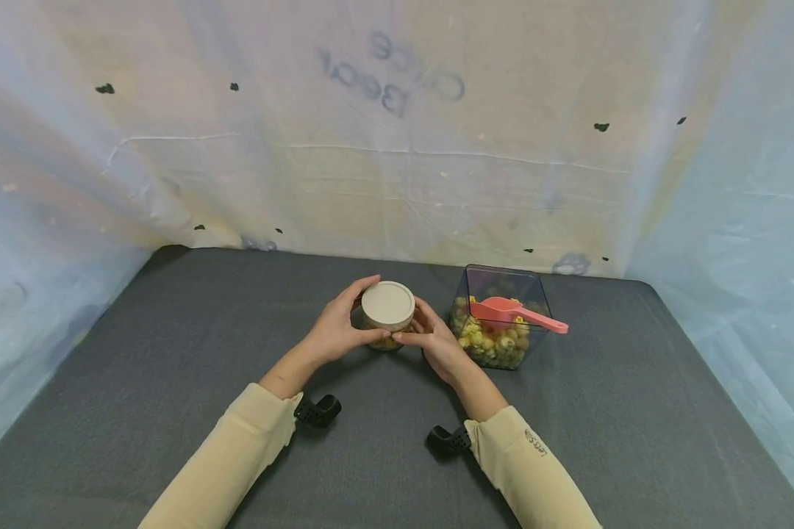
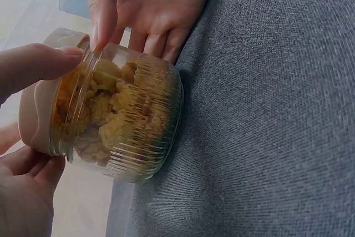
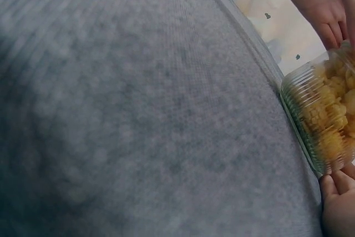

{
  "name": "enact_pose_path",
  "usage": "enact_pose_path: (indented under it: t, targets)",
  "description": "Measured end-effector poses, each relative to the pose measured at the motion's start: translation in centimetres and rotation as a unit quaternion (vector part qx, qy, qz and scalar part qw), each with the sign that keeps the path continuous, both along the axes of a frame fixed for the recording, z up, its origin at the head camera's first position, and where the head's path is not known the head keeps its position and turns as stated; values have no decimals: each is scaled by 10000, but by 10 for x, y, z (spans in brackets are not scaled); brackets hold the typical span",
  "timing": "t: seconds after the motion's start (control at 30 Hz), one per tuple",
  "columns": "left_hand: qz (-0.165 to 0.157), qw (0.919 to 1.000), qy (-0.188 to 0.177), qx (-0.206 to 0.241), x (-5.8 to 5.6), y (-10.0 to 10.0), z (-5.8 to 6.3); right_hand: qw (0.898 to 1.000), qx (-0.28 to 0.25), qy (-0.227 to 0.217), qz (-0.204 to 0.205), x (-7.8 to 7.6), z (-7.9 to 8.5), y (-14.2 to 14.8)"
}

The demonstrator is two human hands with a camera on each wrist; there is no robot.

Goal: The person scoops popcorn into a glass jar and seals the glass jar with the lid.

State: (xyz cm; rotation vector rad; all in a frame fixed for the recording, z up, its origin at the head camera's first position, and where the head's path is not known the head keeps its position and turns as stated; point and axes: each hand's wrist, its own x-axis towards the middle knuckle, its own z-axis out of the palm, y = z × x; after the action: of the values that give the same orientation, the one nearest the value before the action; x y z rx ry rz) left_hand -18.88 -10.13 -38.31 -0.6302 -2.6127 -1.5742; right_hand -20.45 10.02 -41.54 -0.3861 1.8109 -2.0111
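A round glass jar (image 2: 125, 117) with ribbed lower sides holds yellow-brown popcorn. Its beige lid (image 1: 388, 303) sits on top, and the jar stands upright on the grey table. My left hand (image 1: 336, 329) grips it from the left, thumb across the front near the lid's edge and fingers behind. From the other side my right hand (image 1: 439, 344) holds the jar, its thumb tip close to the left thumb at the front. In the right wrist view, only part of the jar (image 3: 327, 115) shows at the right edge, between both hands.
Right of the hands stands a clear dark-tinted square bin (image 1: 536, 345) with popcorn (image 1: 492, 344) in it. A pink scoop (image 1: 503, 308) lies in the bin, its handle sticking out over the right rim. Pale plastic sheeting (image 1: 397, 184) hangs behind the grey table (image 1: 139, 367).
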Motion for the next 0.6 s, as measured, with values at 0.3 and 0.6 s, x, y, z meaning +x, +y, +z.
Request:
enact_pose_path:
  t: [0.3,0.6]
  targets:
    - [-84,9999,-59,23,-1,0,2,9999,-140,8,-27,1,-1,0]
    - [-64,9999,-83,-17,-1,-1,1,9998,-194,40,-20,2,-1,0]
